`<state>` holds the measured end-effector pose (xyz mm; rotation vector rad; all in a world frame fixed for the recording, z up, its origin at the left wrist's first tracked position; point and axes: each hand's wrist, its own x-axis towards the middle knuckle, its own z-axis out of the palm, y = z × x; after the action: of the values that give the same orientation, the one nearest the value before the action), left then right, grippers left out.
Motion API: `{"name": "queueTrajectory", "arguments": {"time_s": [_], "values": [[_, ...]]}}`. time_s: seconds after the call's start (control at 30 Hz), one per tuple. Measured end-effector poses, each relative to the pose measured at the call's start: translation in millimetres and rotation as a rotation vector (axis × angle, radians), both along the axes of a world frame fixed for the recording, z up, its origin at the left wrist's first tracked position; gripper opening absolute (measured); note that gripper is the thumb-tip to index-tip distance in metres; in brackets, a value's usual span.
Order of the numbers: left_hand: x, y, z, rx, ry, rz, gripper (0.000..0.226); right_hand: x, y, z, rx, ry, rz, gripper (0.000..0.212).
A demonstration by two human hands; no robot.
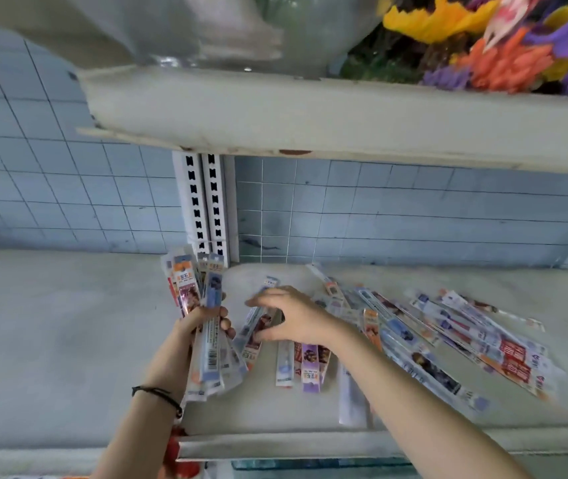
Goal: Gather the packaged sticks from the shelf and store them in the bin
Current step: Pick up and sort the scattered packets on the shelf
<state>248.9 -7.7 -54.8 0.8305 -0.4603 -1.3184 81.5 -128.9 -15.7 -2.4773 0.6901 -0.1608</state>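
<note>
My left hand (195,323) grips an upright bundle of packaged sticks (206,326), long flat packets with blue, orange and purple labels. Just to its right, my right hand (289,318) reaches over the white shelf (85,340) and pinches one packet (256,321) that lies slanted under the fingers. Several more packets (448,340) lie scattered flat on the shelf to the right of that hand, and a few (305,369) lie under my right forearm. No bin can be seen.
An upper shelf (310,115) overhangs the work area, carrying clear wrapped goods and artificial flowers (503,46). A slotted white upright (206,205) stands against the blue tiled wall behind. The shelf's front lip (275,447) runs below my arms.
</note>
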Motion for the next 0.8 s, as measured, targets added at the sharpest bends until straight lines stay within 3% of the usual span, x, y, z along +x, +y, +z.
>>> {"name": "queueTrajectory", "arguments": {"time_s": [0.1, 0.2, 0.3, 0.43, 0.57, 0.7, 0.8], "values": [[1, 0, 0, -0.027, 0.056, -0.032, 0.013, 9, -8, -7, -0.101, 0.172, 0.064, 0.077], [2, 1, 1, -0.052, 0.069, -0.058, 0.044, 13, -10, -14, -0.135, 0.277, 0.152, 0.075], [3, -1, 1, -0.061, 0.127, -0.044, 0.062, 14, -16, -9, -0.167, 0.218, 0.161, 0.063], [4, -6, 0, -0.015, 0.09, -0.049, 0.054, 11, -18, -9, -0.165, 0.132, 0.173, 0.044], [7, -8, -4, -0.076, 0.155, -0.012, 0.073, 8, -17, -10, -0.172, 0.126, 0.184, 0.04], [5, -7, -1, -0.084, 0.147, -0.043, 0.069, 4, -19, -7, -0.116, 0.201, 0.203, 0.056], [-2, -2, 0, -0.127, 0.175, -0.036, 0.051, 6, -20, -6, -0.149, 0.193, 0.202, 0.053]]}}
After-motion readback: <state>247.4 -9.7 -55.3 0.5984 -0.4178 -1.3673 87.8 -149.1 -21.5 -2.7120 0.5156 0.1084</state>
